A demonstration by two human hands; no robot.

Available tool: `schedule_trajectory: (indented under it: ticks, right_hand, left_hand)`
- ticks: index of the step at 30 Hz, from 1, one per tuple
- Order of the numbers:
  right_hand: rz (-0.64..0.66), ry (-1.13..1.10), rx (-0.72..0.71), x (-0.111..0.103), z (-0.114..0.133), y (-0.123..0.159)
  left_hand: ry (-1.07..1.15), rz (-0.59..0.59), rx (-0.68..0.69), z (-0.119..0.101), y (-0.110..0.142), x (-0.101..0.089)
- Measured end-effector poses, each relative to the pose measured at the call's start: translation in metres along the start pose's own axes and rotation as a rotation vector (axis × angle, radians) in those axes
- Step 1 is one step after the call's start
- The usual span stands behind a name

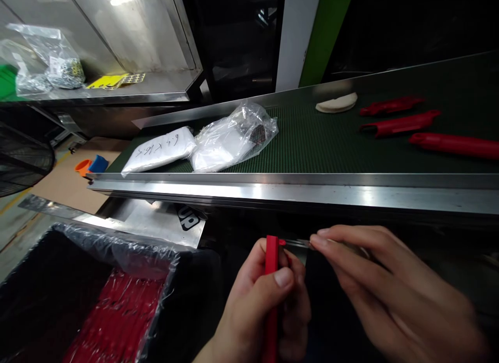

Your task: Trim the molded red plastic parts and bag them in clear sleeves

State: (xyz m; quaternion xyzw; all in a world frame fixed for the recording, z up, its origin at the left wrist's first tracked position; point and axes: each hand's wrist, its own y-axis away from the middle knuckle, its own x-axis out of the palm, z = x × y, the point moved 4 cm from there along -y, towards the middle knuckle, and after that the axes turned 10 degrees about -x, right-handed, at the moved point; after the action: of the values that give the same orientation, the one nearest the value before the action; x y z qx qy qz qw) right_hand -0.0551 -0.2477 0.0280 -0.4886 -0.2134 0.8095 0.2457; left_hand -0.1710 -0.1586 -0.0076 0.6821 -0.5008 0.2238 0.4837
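Note:
My left hand point(268, 300) is wrapped round a long red plastic part point(272, 280), held upright with the thumb across it. At the part's upper end a small red nub point(281, 242) sticks out to the right. My right hand point(374, 280) pinches a thin metal tool point(298, 243) between thumb and fingers. The tool's tip reaches the nub or lies just beside it. Whether the tool is a blade or tweezers I cannot tell. Fingers hide the lower side of the red part.
Beyond my hands runs a green conveyor belt point(312, 139) with a metal edge point(273, 189). On it lie several red parts point(405, 125), a cream half-round pad point(337, 103) and white plastic packs point(159, 148). At lower left stands a lined bin point(171, 272) holding red pieces point(120, 311).

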Motion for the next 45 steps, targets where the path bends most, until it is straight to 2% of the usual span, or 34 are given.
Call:
schedule_trajectory:
  ticks: [4, 8, 11, 16, 21, 26, 29, 32, 36, 40, 45]
  right_hand:
    - [0.005, -0.022, -0.013, 0.002, 0.009, 0.002]
    - [0.039, -0.02, -0.032, 0.004, 0.012, 0.002]
    - [0.044, -0.015, -0.034, 0.005, 0.012, 0.001]
    - [0.022, 0.021, -0.069, 0.009, 0.006, -0.002]
    - [-0.005, -0.02, 0.036, 0.007, -0.001, 0.0]
    - [0.003, -0.043, -0.064, 0.005, 0.008, 0.004]
    - [0.035, -0.013, -0.098, 0.004, 0.007, 0.008]
    - [0.091, 0.03, -0.124, 0.003, 0.005, 0.01]
    - [0.095, 0.098, -0.126, 0.001, 0.005, 0.01]
    - [0.074, 0.192, -0.116, 0.0, 0.004, 0.011]
    - [0.115, 0.351, -0.299, 0.002, 0.001, 0.011]
  left_hand:
    - [0.126, 0.115, -0.023, -0.001, -0.003, 0.003]
    - [0.12, 0.087, -0.062, -0.006, 0.001, 0.009]
    - [0.105, 0.124, -0.045, -0.008, 0.001, 0.01]
    - [0.163, 0.23, 0.045, 0.004, -0.003, 0.005]
    - [0.188, 0.32, 0.084, 0.011, -0.003, 0.003]
    - [0.246, 0.361, 0.078, 0.007, -0.003, 0.007]
    - [0.272, 0.333, 0.045, 0.008, -0.003, 0.01]
    - [0.294, 0.353, 0.021, 0.007, -0.001, 0.015]
    - [0.311, 0.277, -0.05, 0.004, 0.001, 0.017]
    - [0.2, 0.377, -0.17, 0.004, 0.003, 0.018]
    - [0.216, 0.439, -0.233, 0.009, 0.001, 0.015]
